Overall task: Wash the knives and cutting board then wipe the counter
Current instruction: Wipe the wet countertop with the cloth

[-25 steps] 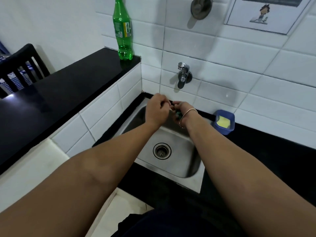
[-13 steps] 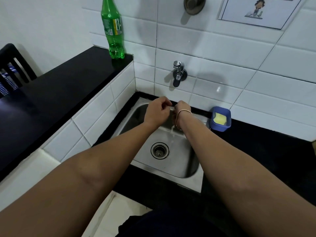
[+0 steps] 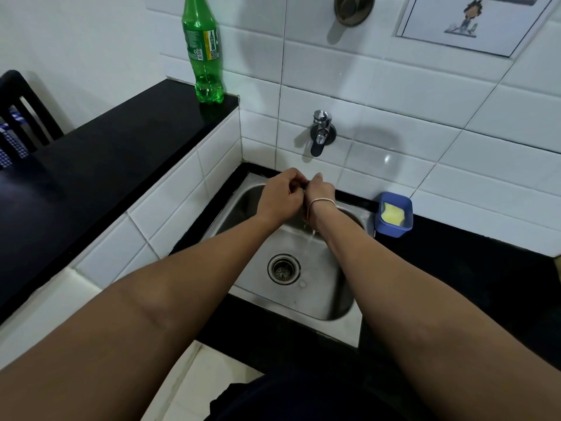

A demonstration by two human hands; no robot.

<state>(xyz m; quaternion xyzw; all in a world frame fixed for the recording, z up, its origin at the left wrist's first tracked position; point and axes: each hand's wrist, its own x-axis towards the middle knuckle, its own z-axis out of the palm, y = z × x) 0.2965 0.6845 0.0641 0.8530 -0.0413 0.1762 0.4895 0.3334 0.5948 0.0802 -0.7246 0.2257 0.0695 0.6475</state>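
My left hand and my right hand meet over the back of the steel sink, just below the wall tap. Both have their fingers curled and pressed together round something small that is hidden between them. A thin trickle of water falls from under my right wrist into the basin, near the drain. My right wrist carries a thin bangle. No knife or cutting board is in view.
A blue tub with a yellow soap block stands on the black counter right of the sink. A green bottle stands on the raised black ledge at left. A dark chair is at far left.
A dark green piece showed between my hands a second ago and is now covered. My hands stayed together under the tap, and water now drips from them.
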